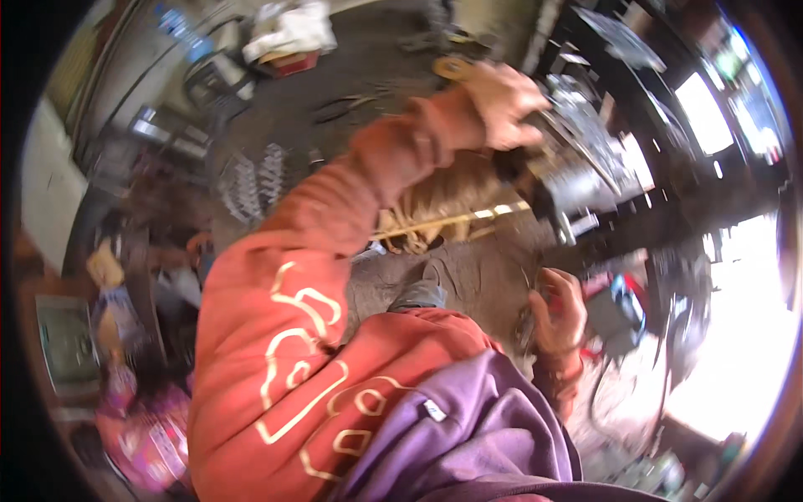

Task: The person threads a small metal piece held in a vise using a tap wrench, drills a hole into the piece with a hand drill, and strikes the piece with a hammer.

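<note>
A: Your left hand [506, 105] reaches out at the upper middle, and its fingers are bent. How tightly they close, you can't tell from here; blur hides whether anything is in their grip.

B: What is it nearest to?

A: The metal bar [583, 156]. It slants down to the right, starting just beside your left fingertips, with blurred grey metal around it. Whether you touch the bar isn't clear.

B: And your right hand [562, 311]?

A: Lower down, close to your body. You have it half open, thumb apart from the curled fingers, with no object showing in it. A grey box [617, 322] stands to its right.

B: What lies between you and the bar?

A: Below your left forearm you have a brown cloth [452, 186], with a yellow strip [452, 222] across its lower side. Your shoe [431, 272] shows below that, on the floor [481, 272].

B: Beyond your arm?

A: A tape roll [452, 67] right by your left wrist, dark tools [339, 109] farther left, and a red box [288, 64] under a white cloth [293, 32].
</note>
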`<control>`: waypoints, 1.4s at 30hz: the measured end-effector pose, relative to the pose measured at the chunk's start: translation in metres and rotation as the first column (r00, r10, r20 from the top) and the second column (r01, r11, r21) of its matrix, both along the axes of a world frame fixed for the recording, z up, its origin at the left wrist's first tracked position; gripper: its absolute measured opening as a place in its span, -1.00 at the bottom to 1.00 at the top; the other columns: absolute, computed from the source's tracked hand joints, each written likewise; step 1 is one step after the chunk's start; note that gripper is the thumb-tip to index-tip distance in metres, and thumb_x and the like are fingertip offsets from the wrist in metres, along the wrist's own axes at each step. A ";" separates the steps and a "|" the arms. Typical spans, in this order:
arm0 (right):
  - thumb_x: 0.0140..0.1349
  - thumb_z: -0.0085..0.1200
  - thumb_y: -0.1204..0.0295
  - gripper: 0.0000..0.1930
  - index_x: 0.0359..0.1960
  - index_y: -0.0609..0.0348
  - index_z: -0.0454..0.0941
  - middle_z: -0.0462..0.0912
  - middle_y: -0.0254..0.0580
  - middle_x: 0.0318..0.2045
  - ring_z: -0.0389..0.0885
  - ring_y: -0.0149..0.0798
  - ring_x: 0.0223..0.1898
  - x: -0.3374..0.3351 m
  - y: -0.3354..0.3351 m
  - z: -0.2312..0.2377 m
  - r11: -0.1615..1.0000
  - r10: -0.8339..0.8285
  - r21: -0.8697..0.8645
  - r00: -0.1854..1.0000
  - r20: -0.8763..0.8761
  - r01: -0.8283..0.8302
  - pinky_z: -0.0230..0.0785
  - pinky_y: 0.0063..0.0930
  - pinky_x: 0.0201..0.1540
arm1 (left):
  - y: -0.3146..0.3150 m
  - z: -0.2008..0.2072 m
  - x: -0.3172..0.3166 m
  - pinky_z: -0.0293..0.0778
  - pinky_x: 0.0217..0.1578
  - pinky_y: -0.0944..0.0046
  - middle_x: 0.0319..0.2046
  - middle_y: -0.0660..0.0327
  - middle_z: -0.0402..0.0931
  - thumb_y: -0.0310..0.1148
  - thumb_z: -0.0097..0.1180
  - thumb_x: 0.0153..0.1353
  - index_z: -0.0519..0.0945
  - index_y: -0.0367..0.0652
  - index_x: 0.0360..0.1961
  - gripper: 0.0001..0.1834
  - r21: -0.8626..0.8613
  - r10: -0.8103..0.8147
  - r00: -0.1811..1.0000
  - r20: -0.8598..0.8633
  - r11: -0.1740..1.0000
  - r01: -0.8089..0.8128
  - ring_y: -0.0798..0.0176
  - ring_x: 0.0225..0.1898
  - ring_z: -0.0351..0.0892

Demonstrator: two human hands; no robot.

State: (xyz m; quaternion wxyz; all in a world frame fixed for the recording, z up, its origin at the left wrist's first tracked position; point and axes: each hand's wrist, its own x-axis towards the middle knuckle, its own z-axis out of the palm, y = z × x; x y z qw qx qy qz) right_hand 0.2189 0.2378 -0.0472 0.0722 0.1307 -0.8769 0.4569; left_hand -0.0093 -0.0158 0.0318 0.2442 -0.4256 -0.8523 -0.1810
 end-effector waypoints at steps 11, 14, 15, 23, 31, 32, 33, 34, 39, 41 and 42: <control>0.25 0.25 0.38 -0.64 0.04 0.26 0.59 0.46 0.21 0.19 0.41 0.21 0.23 -0.155 -0.002 0.018 0.936 0.251 0.351 0.766 -0.592 -0.035 0.24 0.08 0.26 | 0.001 -0.002 0.075 0.46 -0.53 -0.02 -0.66 0.15 0.55 -0.21 0.20 0.14 0.47 -0.10 0.03 -0.56 0.111 0.126 0.970 0.210 0.982 -0.152 -0.03 -0.58 0.62; 0.32 0.14 0.07 -0.40 0.18 0.34 0.38 0.43 0.36 0.17 0.42 0.30 0.20 -0.196 0.026 -0.021 0.930 0.352 0.323 0.691 -0.631 -0.179 0.28 0.18 0.22 | 0.032 0.023 0.092 0.56 -0.30 -0.05 -0.47 0.09 0.62 -0.20 0.19 0.07 0.56 -0.02 -0.12 -0.67 0.069 -0.040 0.874 0.485 0.998 0.008 -0.05 -0.29 0.67; 0.30 0.16 0.07 -0.39 0.18 0.32 0.39 0.43 0.36 0.17 0.43 0.32 0.18 -0.203 0.026 -0.039 0.951 0.306 0.223 0.781 -0.545 -0.216 0.28 0.20 0.20 | 0.045 0.017 0.081 0.55 -0.23 -0.02 -0.36 0.14 0.62 -0.19 0.23 0.01 0.58 0.03 -0.10 -0.62 0.098 -0.023 0.964 0.264 0.995 -0.003 0.00 -0.17 0.63; 0.14 0.35 0.10 -0.41 0.11 0.22 0.54 0.49 0.35 0.11 0.46 0.37 0.10 -0.196 -0.001 -0.015 0.895 0.441 0.370 0.612 -0.657 -0.248 0.27 0.19 0.13 | 0.074 0.053 0.005 0.56 -0.12 -0.04 -0.24 0.05 0.70 -0.10 0.20 0.11 0.71 -0.07 -0.21 -0.67 -0.513 0.270 0.905 0.329 0.856 -0.069 -0.06 -0.14 0.68; 0.19 0.26 -0.01 -0.39 0.12 0.19 0.54 0.51 0.27 0.08 0.48 0.30 0.09 -0.196 0.003 -0.013 0.922 0.369 0.333 0.704 -0.607 -0.196 0.26 0.15 0.13 | 0.104 0.038 -0.004 0.55 -0.05 -0.03 -0.18 0.01 0.65 -0.15 0.09 0.21 0.58 -0.11 -0.09 -0.66 -0.369 0.526 0.722 0.449 0.845 -0.387 -0.07 -0.06 0.65; 0.19 0.26 -0.01 -0.39 0.12 0.19 0.54 0.51 0.27 0.08 0.48 0.30 0.09 -0.197 0.003 -0.009 0.922 0.371 0.330 0.700 -0.610 -0.202 0.26 0.15 0.13 | 0.102 0.036 -0.007 0.55 -0.05 -0.03 -0.18 0.01 0.65 -0.15 0.09 0.21 0.58 -0.11 -0.09 -0.66 -0.371 0.533 0.719 0.446 0.841 -0.393 -0.07 -0.06 0.65; 0.19 0.25 -0.02 -0.39 0.12 0.18 0.54 0.52 0.25 0.06 0.49 0.29 0.07 -0.194 0.001 0.001 0.901 0.427 0.340 0.680 -0.596 -0.268 0.27 0.15 0.12 | 0.096 0.042 -0.003 0.55 -0.04 -0.04 -0.19 0.00 0.65 -0.17 0.09 0.20 0.58 -0.12 -0.08 -0.66 -0.425 0.500 0.810 0.306 0.833 -0.353 -0.06 -0.06 0.65; 0.19 0.24 -0.03 -0.39 0.13 0.16 0.53 0.53 0.24 0.04 0.50 0.29 0.06 -0.192 0.001 0.006 0.876 0.481 0.349 0.654 -0.583 -0.333 0.27 0.15 0.11 | 0.091 0.047 0.000 0.55 -0.04 -0.04 -0.19 -0.02 0.64 -0.18 0.09 0.19 0.58 -0.14 -0.08 -0.66 -0.482 0.443 0.882 0.163 0.815 -0.321 -0.05 -0.06 0.65; 0.17 0.27 -0.02 -0.47 0.01 0.12 0.57 0.54 0.14 -0.08 0.52 0.19 -0.06 -0.195 0.003 0.000 0.875 0.465 0.406 0.697 -0.546 -0.266 0.30 0.04 -0.01 | 0.091 0.085 0.021 0.58 -0.13 -0.02 -0.27 0.06 0.67 -0.21 0.23 0.13 0.60 -0.17 -0.15 -0.67 -0.700 0.533 0.709 0.461 0.709 -0.078 -0.04 -0.12 0.67; 0.18 0.27 -0.01 -0.48 0.01 0.11 0.57 0.55 0.15 -0.07 0.52 0.21 -0.04 -0.193 0.001 0.008 0.877 0.473 0.383 0.659 -0.584 -0.290 0.30 0.05 0.00 | 0.083 0.077 0.027 0.57 -0.14 -0.03 -0.27 0.03 0.66 -0.20 0.23 0.13 0.60 -0.19 -0.16 -0.67 -0.590 0.509 0.716 0.478 0.790 -0.168 -0.08 -0.13 0.66; 0.18 0.27 0.00 -0.49 0.00 0.11 0.57 0.55 0.17 -0.05 0.53 0.22 -0.03 -0.193 0.000 0.009 0.884 0.467 0.355 0.632 -0.619 -0.305 0.30 0.06 0.01 | 0.079 0.066 0.029 0.56 -0.14 -0.05 -0.27 0.00 0.65 -0.19 0.24 0.14 0.59 -0.21 -0.17 -0.66 -0.468 0.474 0.731 0.492 0.851 -0.237 -0.12 -0.13 0.65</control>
